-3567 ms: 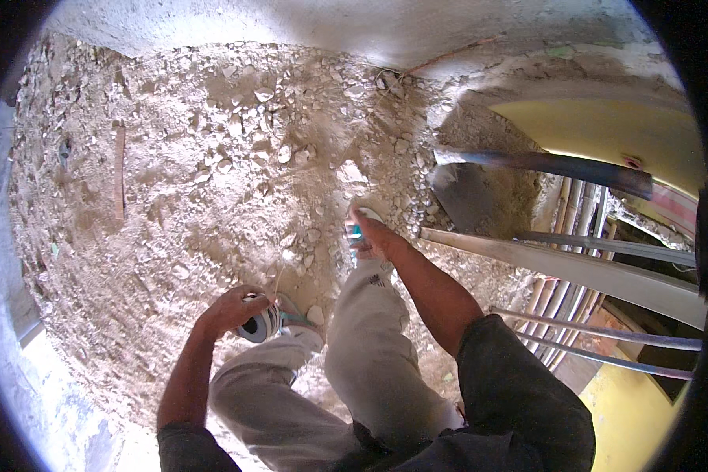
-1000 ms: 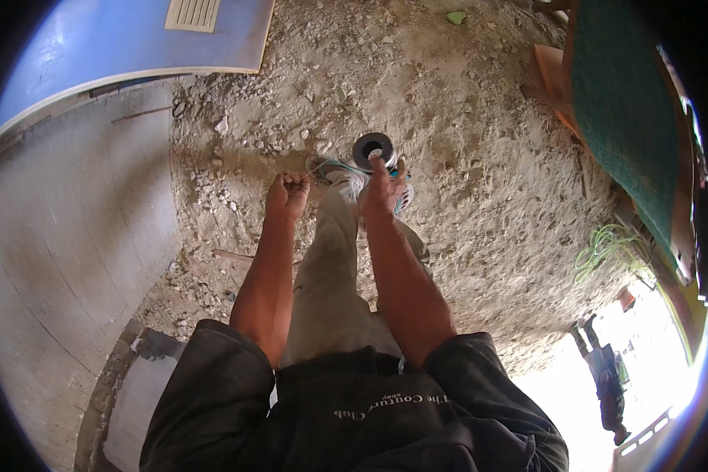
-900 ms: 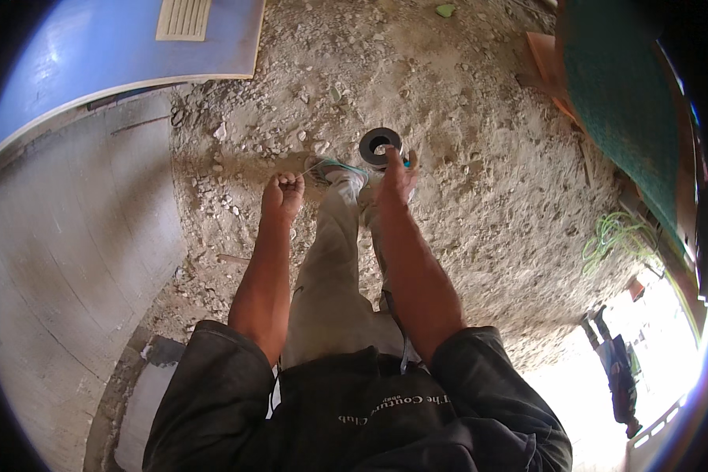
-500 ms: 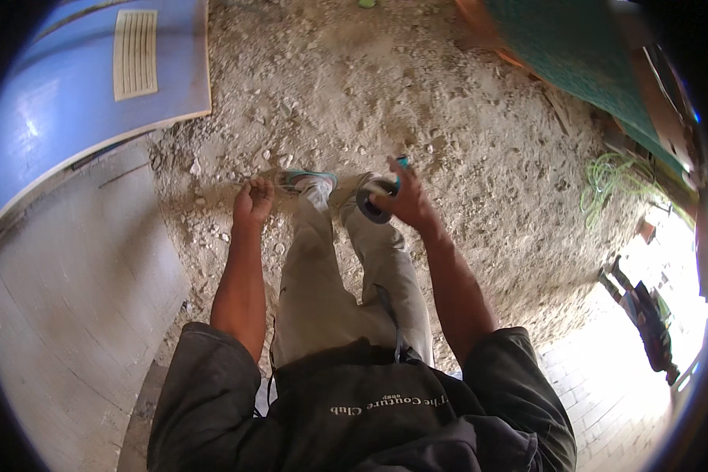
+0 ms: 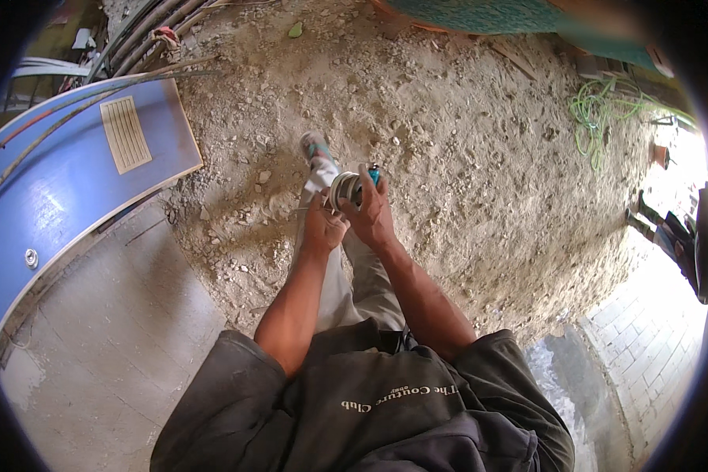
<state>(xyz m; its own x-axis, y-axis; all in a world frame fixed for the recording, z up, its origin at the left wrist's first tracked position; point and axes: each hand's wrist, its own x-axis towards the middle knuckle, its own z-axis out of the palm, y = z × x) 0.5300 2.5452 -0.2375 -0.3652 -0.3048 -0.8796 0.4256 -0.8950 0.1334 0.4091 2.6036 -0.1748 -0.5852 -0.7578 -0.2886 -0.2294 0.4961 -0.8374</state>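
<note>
My right hand (image 5: 371, 216) holds a ring-shaped roll (image 5: 344, 191), pale at the rim and dark inside, which looks like tape. A small teal object with a dark tip (image 5: 374, 173) sticks out by the same hand's fingers; its kind does not show. My left hand (image 5: 325, 226) is closed right beside the roll's near left side, fingers pressed together. A thin pale line shows near its fingertips, but what they pinch is hidden. Both hands are in front of my legs, above the dirt ground.
A blue door panel (image 5: 71, 189) with a vent lies at the left, thin rods across it. Pipes (image 5: 145, 35) are heaped at the far left. A green hose (image 5: 594, 118) lies coiled at the right. Teal sheeting (image 5: 480, 14) is at the far edge. Another person (image 5: 680, 244) is at the right.
My left hand has moved right, to the roll, and its fingers have closed. The right hand has drawn left and a little nearer with the roll. The view has shifted as I walk.
</note>
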